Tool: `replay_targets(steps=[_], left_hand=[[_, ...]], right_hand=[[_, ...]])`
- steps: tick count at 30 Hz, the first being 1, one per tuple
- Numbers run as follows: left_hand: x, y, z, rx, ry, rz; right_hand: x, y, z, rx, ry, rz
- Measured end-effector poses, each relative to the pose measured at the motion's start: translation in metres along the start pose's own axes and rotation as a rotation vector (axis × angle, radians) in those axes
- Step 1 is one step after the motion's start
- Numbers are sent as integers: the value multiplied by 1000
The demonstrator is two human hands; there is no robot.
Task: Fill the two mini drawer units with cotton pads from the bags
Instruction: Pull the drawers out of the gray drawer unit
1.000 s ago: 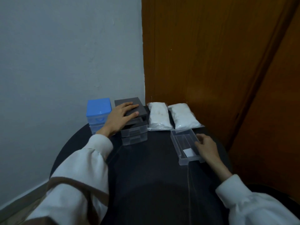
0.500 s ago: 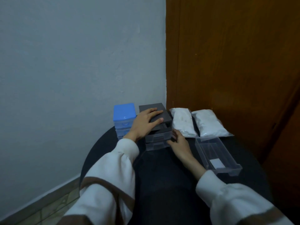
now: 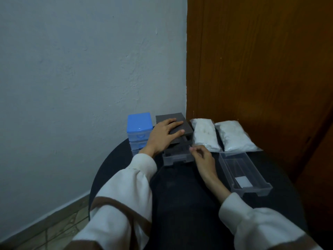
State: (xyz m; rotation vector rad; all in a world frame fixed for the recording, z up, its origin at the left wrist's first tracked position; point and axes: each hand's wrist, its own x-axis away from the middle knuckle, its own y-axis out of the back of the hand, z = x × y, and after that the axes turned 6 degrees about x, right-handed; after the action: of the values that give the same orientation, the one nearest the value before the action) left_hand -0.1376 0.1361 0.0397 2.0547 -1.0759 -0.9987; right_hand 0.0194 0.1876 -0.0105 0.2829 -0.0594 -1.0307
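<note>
A dark grey mini drawer unit stands at the back of the round black table, beside a blue mini drawer unit. My left hand rests flat on the grey unit's top. A clear drawer sticks partly out of the grey unit, and my right hand grips its right front corner. Another clear drawer lies loose on the table to the right with a white pad in it. Two bags of cotton pads lie behind it.
A pale wall stands behind the units, and a brown wooden door closes off the right. The table's edge curves near the blue unit on the left, with tiled floor below.
My right hand left the loose drawer, crossed to the grey unit and has drawn a second drawer partly out. My left hand stayed on the unit's top. The camera view shifted.
</note>
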Motion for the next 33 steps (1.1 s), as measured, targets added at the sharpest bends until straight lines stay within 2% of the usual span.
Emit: replay_targets(steps=[8,15,24,33], left_hand=[[-1,0,3,-13,-9,3],[-2,-1,5,-13,-13,0],[-1,-2,4,-16,-9,-3],[-1,-1,2,-33,-6,-3]], right_hand=[[16,12,-5,-3,59,-35],[-7,-5,12,-6,-5,85],[17,8,11,155,70,140],[38,31,-2,219,98,120]])
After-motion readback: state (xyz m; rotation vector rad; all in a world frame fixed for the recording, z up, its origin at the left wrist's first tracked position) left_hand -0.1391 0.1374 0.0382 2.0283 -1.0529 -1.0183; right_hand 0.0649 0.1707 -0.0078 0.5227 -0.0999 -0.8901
